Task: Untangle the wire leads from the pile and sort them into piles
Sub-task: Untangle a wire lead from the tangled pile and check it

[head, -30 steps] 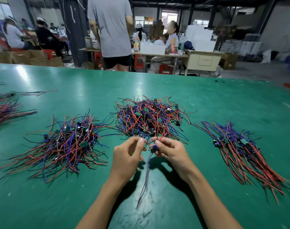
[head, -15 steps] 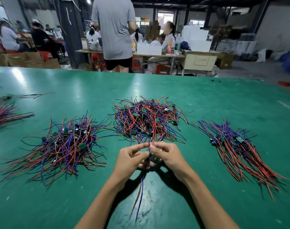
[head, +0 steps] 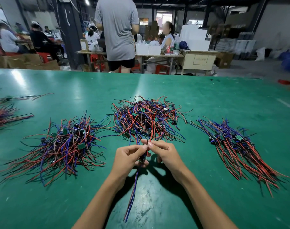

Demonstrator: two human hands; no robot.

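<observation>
Broadly, the green bench [head: 207,100] carries several heaps of red, blue and black wire leads, and the sorting looks partway done. Largest is the loose heap on the left [head: 63,146], its leads fanning out in all directions with small green boards among them; whether it is sorted or waiting I cannot tell. Next, the tangled pile [head: 146,118] in the middle, just beyond the hands, is plainly still knotted, wires looping every way, so much of the work appears to remain. On the right, the combed pile [head: 236,146] lies well apart from the tangle, its leads running nearly parallel, slanting from upper left down toward the near right edge; that one reads as finished output. A further bundle [head: 4,114] shows at the far left edge, partly cut off. Smallest is the single lead [head: 132,192] being worked: its long axis runs almost straight toward the viewer, the free ends trailing down over the bench and its upper end rising between the fingertips toward the tangle. Both hands are closed on it, the left hand [head: 129,157] and the right hand [head: 164,152] each pinching it, fingertips nearly meeting.
</observation>
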